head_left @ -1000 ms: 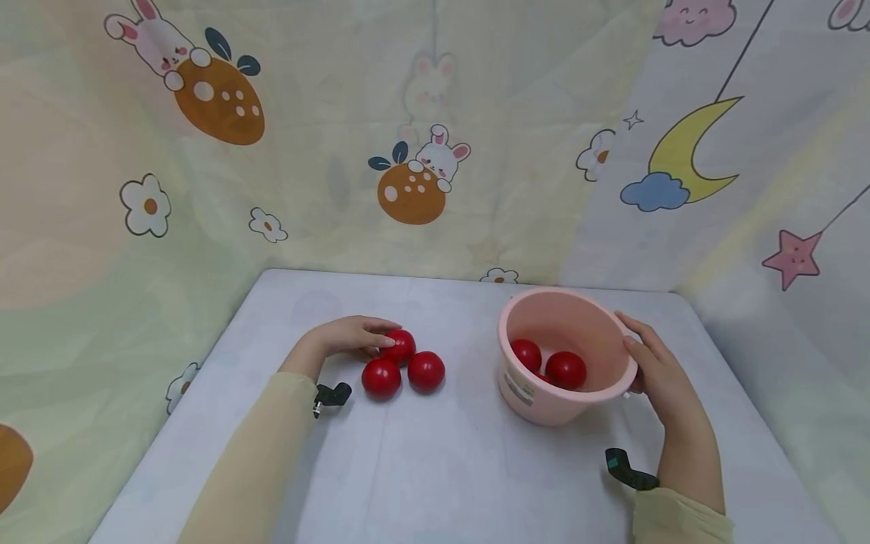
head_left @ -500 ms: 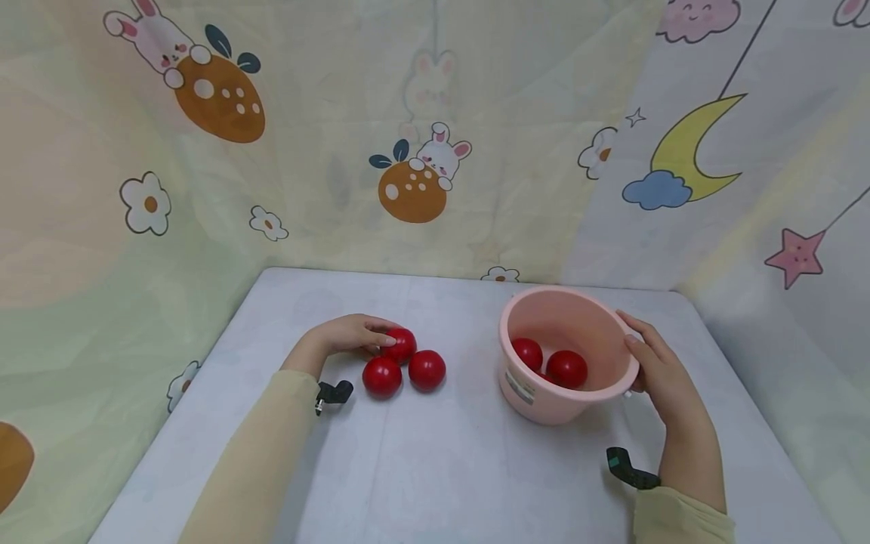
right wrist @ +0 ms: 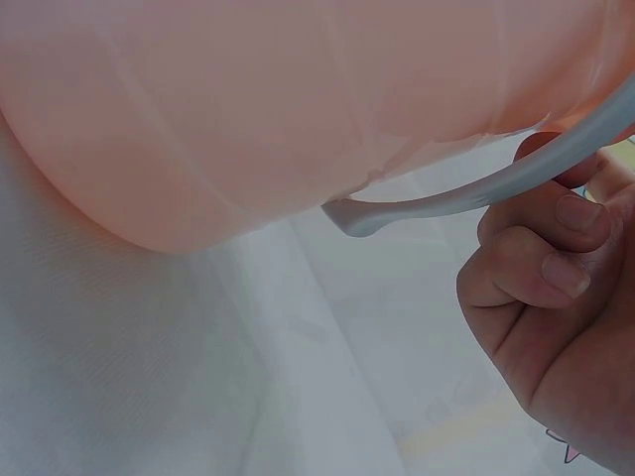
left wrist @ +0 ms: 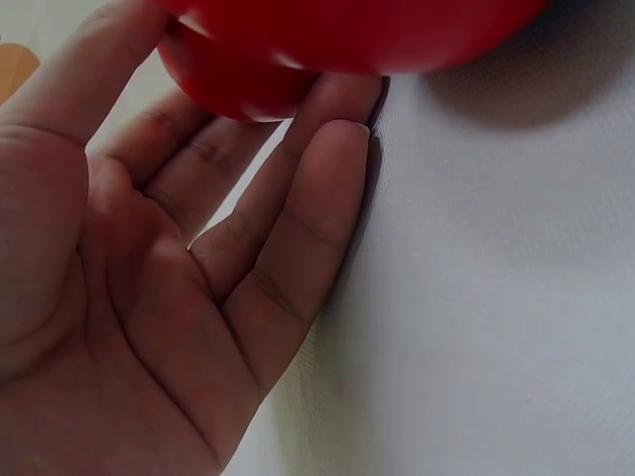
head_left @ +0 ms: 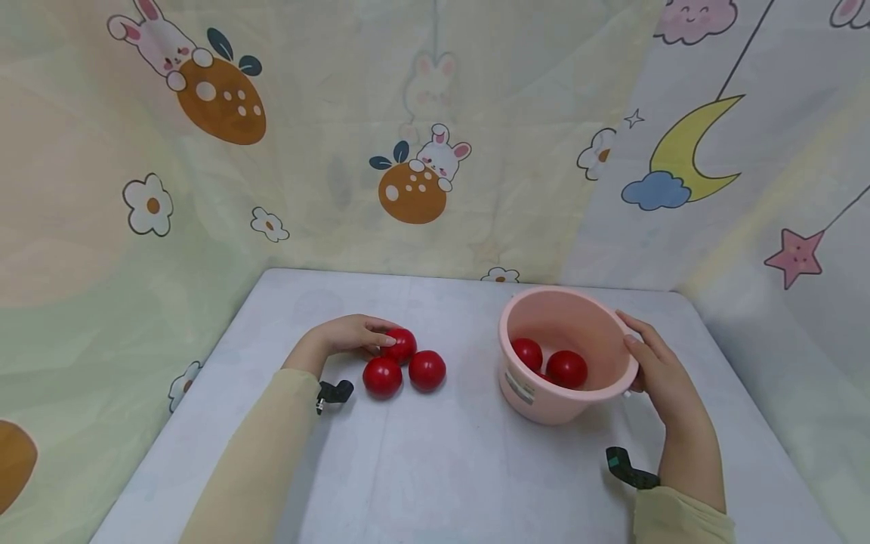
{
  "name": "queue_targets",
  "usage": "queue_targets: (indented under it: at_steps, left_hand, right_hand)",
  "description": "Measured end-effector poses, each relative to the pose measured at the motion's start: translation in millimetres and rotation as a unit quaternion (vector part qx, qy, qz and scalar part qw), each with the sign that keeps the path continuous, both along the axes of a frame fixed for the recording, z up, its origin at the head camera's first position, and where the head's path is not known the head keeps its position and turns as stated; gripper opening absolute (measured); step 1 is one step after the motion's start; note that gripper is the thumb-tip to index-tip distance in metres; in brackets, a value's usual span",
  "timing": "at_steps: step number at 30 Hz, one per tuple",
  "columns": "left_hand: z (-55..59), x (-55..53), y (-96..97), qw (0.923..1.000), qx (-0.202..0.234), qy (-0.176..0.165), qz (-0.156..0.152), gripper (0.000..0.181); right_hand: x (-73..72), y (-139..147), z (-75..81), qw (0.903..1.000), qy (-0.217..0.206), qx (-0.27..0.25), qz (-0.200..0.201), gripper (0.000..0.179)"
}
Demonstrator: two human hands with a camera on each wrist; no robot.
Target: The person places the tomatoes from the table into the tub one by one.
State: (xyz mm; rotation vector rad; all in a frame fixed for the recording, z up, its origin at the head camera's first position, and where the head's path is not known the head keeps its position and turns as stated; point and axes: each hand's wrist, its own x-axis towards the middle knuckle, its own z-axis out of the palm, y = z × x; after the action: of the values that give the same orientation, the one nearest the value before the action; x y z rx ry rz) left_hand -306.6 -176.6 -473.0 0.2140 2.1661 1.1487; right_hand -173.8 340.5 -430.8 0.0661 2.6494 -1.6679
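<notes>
Head view marginally shifted, no discernible displacement of left hand [head_left: 350,335], right hand [head_left: 658,374] or red balls [head_left: 382,377] relative to pink bucket [head_left: 549,406]

From between the cream sleeves [head_left: 251,453], I see plain red balls [head_left: 382,377] at eleven o'clock, a pale pink bucket [head_left: 544,406] with grey handle [right wrist: 437,201] at one, white table [head_left: 435,468]; at twelve, pastel cloth [head_left: 313,98] printed with orange fruit [head_left: 411,205].

**Right hand [right wrist: 561,307] at a curved grey handle [right wrist: 501,188]**

Fingers curl against the handle, which runs leftward from the grip towards a rounded, pink plastic bucket [right wrist: 228,119], up and left. Pale textured cloth [right wrist: 89,327] spreads farther left.
</notes>
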Motion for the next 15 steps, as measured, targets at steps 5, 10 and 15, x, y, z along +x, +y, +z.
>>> queue_targets:
  at_steps: [5, 10, 15]
  left_hand:
    - [-0.4, 0.1, -0.7, 1.0, 0.001, -0.001, 0.001, 0.062]
    - [-0.1, 0.9, -1.3, 1.0, 0.007, -0.001, 0.004, 0.059]
    - [-1.1, 0.1, -2.5, 1.0, 0.007, 0.003, 0.006, 0.059]
  right_hand:
    - [-0.6, 0.7, -1.0, 1.0, -0.002, 0.0, 0.003, 0.055]
    - [-1.0, 1.2, -1.2, 1.0, -0.003, 0.0, 0.001, 0.055]
    - [-1.2, 1.1, -0.4, 1.0, -0.004, 0.0, 0.001, 0.055]
